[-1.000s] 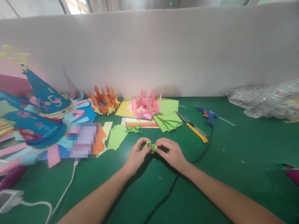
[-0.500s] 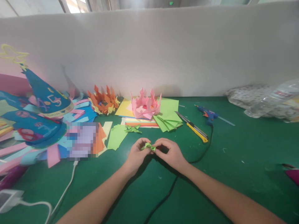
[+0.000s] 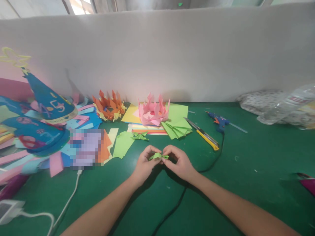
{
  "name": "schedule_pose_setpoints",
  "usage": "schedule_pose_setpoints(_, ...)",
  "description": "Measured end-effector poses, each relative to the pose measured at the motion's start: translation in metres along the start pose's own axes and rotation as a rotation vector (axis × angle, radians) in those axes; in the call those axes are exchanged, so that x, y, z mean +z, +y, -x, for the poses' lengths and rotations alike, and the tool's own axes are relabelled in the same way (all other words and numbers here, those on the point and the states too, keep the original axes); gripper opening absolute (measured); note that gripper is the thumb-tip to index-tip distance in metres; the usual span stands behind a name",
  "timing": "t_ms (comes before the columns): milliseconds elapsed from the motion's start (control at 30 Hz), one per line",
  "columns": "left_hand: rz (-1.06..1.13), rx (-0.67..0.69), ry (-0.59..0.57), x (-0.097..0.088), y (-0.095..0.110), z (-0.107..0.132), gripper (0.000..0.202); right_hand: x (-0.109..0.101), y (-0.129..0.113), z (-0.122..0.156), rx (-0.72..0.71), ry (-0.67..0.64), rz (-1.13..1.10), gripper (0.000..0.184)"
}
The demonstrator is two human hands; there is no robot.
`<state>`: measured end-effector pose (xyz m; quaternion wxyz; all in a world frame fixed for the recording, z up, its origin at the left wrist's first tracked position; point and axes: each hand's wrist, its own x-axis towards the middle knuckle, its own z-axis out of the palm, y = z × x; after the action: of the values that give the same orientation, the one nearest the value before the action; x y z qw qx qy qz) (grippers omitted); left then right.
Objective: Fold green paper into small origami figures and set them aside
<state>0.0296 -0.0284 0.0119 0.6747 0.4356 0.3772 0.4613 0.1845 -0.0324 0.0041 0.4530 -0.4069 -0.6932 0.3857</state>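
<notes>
Between both hands, just above the green table (image 3: 209, 203), is a small folded green paper piece (image 3: 156, 156). My left hand (image 3: 145, 163) pinches its left side with thumb and fingers. On its right end, the thumb and forefinger of my right hand (image 3: 179, 163) are closed; the fingertips of both hands nearly meet. Parts of the folds are hidden behind my fingers. Just beyond my hands lies a folded green paper star shape (image 3: 140, 136), partly over flat green paper sheets (image 3: 122, 144). A fan of green paper sheets (image 3: 177, 128) rests farther right.
A pink paper crown (image 3: 154, 113) and an orange one (image 3: 110, 106) stand at the back. Right of them lie a yellow utility knife (image 3: 208, 140) and a blue glue gun (image 3: 219, 120) with a black cord. Blue paper hats (image 3: 49, 98) and paper strips crowd the left; a plastic bottle (image 3: 287, 103) lies right.
The green paper piece has turned slightly between my fingers, and more of its flat face shows at the left. My fingertips have shifted a little; the arms stay put.
</notes>
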Motion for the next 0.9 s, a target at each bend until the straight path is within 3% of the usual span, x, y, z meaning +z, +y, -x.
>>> schedule_pose_setpoints(267,0.038,-0.006,0.024,-0.0018,-0.0024,-0.0018,0.029,-0.0069,-0.0003,0.0003,-0.066,-0.029,0.204,0.004)
schedule_pose_setpoints(433,0.04,0.021,0.01,-0.0021,-0.0039,-0.0022,0.029,-0.0054,0.0003,0.0001,-0.1,0.018,0.162,0.006)
schedule_pose_setpoints(900,-0.004,-0.009,0.003,-0.0007,0.0012,0.0006,0.031,-0.0051,0.0004,-0.0025,0.151,0.016,-0.105,0.023)
